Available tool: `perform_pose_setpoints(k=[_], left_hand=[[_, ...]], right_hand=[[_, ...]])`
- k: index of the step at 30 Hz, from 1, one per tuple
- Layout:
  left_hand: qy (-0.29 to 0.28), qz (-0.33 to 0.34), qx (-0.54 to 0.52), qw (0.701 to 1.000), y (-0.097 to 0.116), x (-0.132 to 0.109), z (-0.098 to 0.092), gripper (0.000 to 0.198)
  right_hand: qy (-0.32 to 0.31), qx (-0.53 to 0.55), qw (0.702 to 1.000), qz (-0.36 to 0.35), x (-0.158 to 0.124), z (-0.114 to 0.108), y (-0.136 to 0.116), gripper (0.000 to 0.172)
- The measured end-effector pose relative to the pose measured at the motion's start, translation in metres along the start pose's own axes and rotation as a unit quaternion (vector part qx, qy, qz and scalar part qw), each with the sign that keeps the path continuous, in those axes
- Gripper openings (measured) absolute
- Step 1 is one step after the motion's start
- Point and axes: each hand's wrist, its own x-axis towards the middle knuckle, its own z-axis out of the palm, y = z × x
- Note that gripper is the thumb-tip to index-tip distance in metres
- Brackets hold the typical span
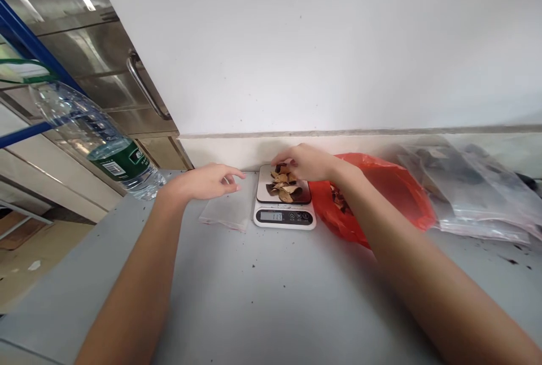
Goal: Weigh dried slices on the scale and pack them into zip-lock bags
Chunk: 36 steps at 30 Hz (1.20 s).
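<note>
A white kitchen scale (285, 216) stands on the grey table, its display showing digits. Dried brown slices (284, 187) lie piled on its plate. My right hand (305, 163) reaches over the pile from the right, fingers bent down at the slices; whether it grips one is hidden. To the left of the scale, my left hand (214, 180) hovers with thumb and fingers apart, holding nothing. Beneath and beside it lies a flat clear plastic bag (226, 209). An open red plastic bag (392, 187) with more dried pieces sits right of the scale, partly behind my right forearm.
A large water bottle with a green label (121, 160) stands at the table's left edge. Filled clear bags (474, 190) lie at the right against the white wall (317, 43). Small dark crumbs dot the grey table (271, 308). Metal cabinets (97, 54) stand beyond at the left.
</note>
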Motion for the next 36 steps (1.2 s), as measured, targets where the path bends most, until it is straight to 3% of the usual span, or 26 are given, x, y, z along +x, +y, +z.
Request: perform_pose_setpoints(k=[4,12,16,20,23,31,36], left_hand=[[-0.023,-0.019,0.014,0.999,-0.004,-0.003,-0.001,0.062],[-0.016,0.008,0.029,0.999,-0.006,0.001,0.001,0.062],[-0.02,-0.01,0.02,1.0,-0.005,0.0,0.001,0.061],[-0.029,-0.024,0.014,0.999,-0.004,-0.001,-0.001,0.054],[-0.04,-0.027,0.016,0.999,-0.002,-0.002,-0.001,0.052],[-0.049,-0.03,0.01,0.998,0.004,0.0,0.001,0.054],[-0.113,-0.037,0.022,0.993,0.004,0.001,-0.001,0.067]], right_hand=[[-0.025,-0.032,0.999,-0.003,0.001,0.004,0.001,0.051],[0.007,-0.021,1.0,-0.001,0.004,0.007,0.008,0.041],[0.028,0.023,0.999,-0.021,-0.001,0.0,0.01,0.036],[0.069,0.063,0.996,-0.009,-0.013,-0.014,0.01,0.042],[0.092,0.071,0.993,-0.009,-0.022,-0.022,0.009,0.034],[0.097,0.052,0.994,0.003,-0.029,-0.022,0.011,0.028],[0.126,0.079,0.989,-0.009,-0.044,-0.032,0.007,0.027]])
